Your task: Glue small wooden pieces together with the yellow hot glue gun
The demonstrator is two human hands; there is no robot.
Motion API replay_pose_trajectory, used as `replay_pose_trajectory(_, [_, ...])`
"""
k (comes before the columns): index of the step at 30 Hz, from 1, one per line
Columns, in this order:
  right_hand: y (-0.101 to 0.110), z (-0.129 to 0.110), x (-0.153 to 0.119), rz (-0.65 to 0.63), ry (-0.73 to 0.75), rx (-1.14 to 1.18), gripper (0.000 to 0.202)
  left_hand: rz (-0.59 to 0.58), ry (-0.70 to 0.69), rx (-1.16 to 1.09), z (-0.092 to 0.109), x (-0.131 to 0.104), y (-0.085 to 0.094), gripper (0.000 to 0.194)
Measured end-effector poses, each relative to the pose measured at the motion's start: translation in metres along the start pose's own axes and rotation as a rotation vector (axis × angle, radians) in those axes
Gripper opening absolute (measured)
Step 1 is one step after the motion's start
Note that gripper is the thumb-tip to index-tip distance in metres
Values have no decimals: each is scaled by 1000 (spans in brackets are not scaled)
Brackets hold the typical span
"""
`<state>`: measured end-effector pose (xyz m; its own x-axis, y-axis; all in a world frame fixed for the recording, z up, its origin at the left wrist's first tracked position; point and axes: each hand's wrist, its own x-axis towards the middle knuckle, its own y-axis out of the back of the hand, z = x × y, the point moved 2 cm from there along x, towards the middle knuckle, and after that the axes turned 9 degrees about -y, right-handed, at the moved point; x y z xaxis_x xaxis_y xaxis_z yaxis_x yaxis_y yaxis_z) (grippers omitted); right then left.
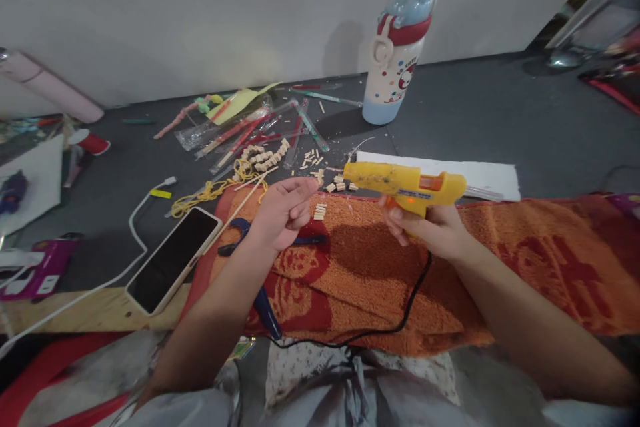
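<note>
My right hand (pixel 425 225) is wrapped round the handle of a yellow glue gun (pixel 390 179), whose nozzle points left and whose orange light shows. A clear glue stick (pixel 484 193) sticks out of its back end. Just left of the nozzle, my left hand (pixel 284 212) pinches a small pale wooden piece (pixel 319 177) between thumb and fingertip. Several short wooden pieces (pixel 320 212) lie in a row on the orange towel (pixel 370 273) below the pinch. More small wooden blocks (pixel 339 183) rest behind, at the towel's far edge.
Blue-handled pliers (pixel 266 310) lie under my left wrist, beside a phone (pixel 173 260). Yellow string (pixel 200 197), a curved chain of blocks (pixel 265 159) and plastic sleeves are behind. A bottle (pixel 393 77) stands at the back. The gun's black cord (pixel 400 327) crosses the towel.
</note>
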<state>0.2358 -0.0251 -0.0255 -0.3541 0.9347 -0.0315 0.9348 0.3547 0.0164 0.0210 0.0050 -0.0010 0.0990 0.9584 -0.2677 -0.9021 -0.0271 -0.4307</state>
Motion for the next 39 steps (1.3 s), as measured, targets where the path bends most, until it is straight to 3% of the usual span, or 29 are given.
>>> replay_pose_trajectory(3, [6, 0, -1, 60, 24, -125, 28, 16, 28, -27, -1, 3, 2, 15])
replay_pose_trajectory(8, [20, -12, -1, 185, 81, -556, 27, 23, 21, -79, -4, 8, 5, 15])
replay_pose_trajectory(16, [32, -8, 6, 388, -183, -1326, 32, 55, 0, -77, -4, 12, 7, 10])
replay_pose_trajectory(20, [38, 0, 7, 389, -229, -1420, 36, 60, 3, -86, -4, 14, 8, 9])
replay_pose_trajectory(24, [39, -3, 5, 410, -176, -1411, 46, 57, -5, -87, -6, 15, 9, 12])
replay_pose_trajectory(27, [23, -13, 5, 392, -128, -1406, 38, 46, -12, -78, -7, 15, 10, 12])
replay_pose_trajectory(30, [-7, -23, 11, 231, -85, -1422, 26, 62, -18, -71, -7, 16, 10, 12])
replay_pose_trajectory(35, [-52, -28, 35, -48, 12, -1471, 25, 50, -31, -52, -7, 16, 9, 14])
replay_pose_trajectory(39, [-63, -20, 57, -51, -17, -1490, 26, 30, -44, -63, -8, 16, 10, 14])
